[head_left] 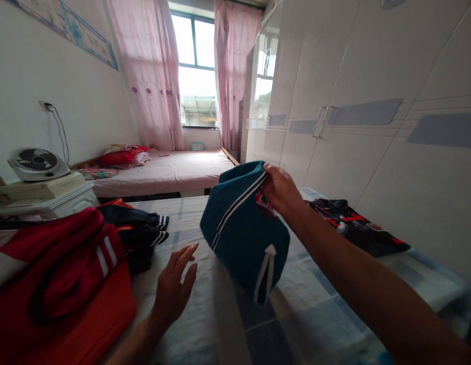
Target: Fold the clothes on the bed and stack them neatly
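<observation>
A teal garment (235, 218) with a black-and-white stripe and a white-edged pocket opening hangs folded over the bed; its exact kind is hard to tell. My right hand (279, 190) is closed on its upper right edge and holds it up. To its left, my left hand (177, 279) is apart from the cloth, fingers spread, nothing in them. Beneath both hands lies a blue-and-white patterned bed sheet (197, 309).
Red and orange clothes (79, 284) and dark striped-cuff clothing (140, 223) are heaped at left. A black-and-red garment (357, 223) lies at right by the white wardrobe (342, 162). A small fan (38, 162) stands on a cabinet. Behind is a second bed (178, 167) below the window.
</observation>
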The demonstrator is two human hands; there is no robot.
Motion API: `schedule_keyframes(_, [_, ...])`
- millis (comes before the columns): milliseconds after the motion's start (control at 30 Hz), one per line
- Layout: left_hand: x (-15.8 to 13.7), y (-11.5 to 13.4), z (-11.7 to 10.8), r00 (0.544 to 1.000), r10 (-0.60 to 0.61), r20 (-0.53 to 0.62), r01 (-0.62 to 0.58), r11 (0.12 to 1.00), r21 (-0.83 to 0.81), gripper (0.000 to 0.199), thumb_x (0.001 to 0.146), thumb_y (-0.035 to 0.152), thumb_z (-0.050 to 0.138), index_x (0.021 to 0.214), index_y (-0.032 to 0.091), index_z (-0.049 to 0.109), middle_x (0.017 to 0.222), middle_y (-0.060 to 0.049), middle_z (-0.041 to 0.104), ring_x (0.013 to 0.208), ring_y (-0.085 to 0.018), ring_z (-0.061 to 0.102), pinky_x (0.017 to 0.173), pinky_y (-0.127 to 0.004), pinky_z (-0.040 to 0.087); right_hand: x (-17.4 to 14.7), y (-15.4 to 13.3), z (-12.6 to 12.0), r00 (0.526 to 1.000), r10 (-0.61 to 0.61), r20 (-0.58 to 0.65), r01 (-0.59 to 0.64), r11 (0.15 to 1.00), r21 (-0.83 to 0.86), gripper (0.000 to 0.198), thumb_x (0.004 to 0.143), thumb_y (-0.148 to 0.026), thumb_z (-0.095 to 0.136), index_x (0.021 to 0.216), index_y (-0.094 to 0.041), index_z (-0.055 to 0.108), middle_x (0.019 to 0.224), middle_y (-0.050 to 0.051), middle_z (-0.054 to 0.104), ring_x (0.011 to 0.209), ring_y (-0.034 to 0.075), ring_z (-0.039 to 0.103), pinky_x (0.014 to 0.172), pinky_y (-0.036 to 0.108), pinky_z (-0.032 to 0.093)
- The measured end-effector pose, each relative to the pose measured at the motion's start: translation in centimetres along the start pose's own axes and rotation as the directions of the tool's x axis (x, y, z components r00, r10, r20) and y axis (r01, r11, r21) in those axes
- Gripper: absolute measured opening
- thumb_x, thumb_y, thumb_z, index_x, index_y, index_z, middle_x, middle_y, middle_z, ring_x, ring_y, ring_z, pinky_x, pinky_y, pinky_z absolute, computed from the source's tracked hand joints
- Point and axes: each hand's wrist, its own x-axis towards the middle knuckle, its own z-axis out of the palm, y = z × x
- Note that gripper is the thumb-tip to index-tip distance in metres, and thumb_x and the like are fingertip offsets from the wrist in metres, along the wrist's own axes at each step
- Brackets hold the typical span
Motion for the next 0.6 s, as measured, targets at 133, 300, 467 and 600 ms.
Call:
schedule_keyframes(133, [0.1, 0.6, -0.2, 0.999, 0.027, 0.022, -0.029, 0.996, 0.079, 0.046, 0.088, 0.021, 0.046, 0.133, 0.026, 0.038, 0.126, -0.01, 0.049, 0.116, -0.024, 0.051, 0.094, -0.039, 0.047, -4.3, 7.3, -3.5, 0.947, 0.314, 0.069, -0.244, 0.841, -0.484, 0.025, 0.075, -0.041, 0.059, 0.07, -0.019, 0.048, 0.063, -0.002, 0.056, 0.057, 0.01, 0.056, 0.05, 0.02, 0.048])
schedule_keyframes(300, [0.3, 0.9, 0.3, 0.997, -0.031, 0.072, 0.023, 0.994, 0.11, 0.045, 0.084, 0.029, 0.055, 0.126, 0.023, 0.042, 0.12, -0.011, 0.052, 0.112, -0.026, 0.052, 0.091, -0.04, 0.048, -7.2, 11.9, -10.8, 0.972, 0.217, -0.088, -0.219, 0.703, -0.676, 0.023, 0.081, -0.041, 0.044, 0.071, -0.021, 0.048, 0.063, 0.0, 0.057, 0.058, 0.013, 0.057, 0.049, 0.022, 0.044])
schedule_keyframes(467, [2.0, 2.3, 0.3, 0.987, -0.104, 0.125, 0.089, 0.989, 0.116, 0.011, 0.083, 0.026, 0.052, 0.093, 0.021, 0.051, 0.092, -0.006, 0.057, 0.085, -0.021, 0.058, 0.073, -0.035, 0.05, -7.4, 12.5, -13.6, 0.991, 0.113, -0.076, -0.126, 0.548, -0.827, 0.019, 0.08, -0.038, 0.044, 0.072, -0.022, 0.052, 0.062, 0.0, 0.059, 0.059, 0.016, 0.058, 0.057, 0.026, 0.043])
schedule_keyframes(600, [6.8, 3.8, -1.2, 0.947, -0.218, 0.235, 0.206, 0.976, 0.074, 0.006, 0.078, 0.025, 0.053, 0.076, 0.021, 0.048, 0.075, 0.001, 0.054, 0.067, -0.015, 0.054, 0.063, -0.03, 0.047, -7.7, 12.5, -13.1, 0.997, 0.073, 0.038, 0.001, 0.448, -0.894, 0.017, 0.079, -0.034, 0.046, 0.07, -0.023, 0.055, 0.066, 0.0, 0.061, 0.067, 0.017, 0.057, 0.066, 0.027, 0.039])
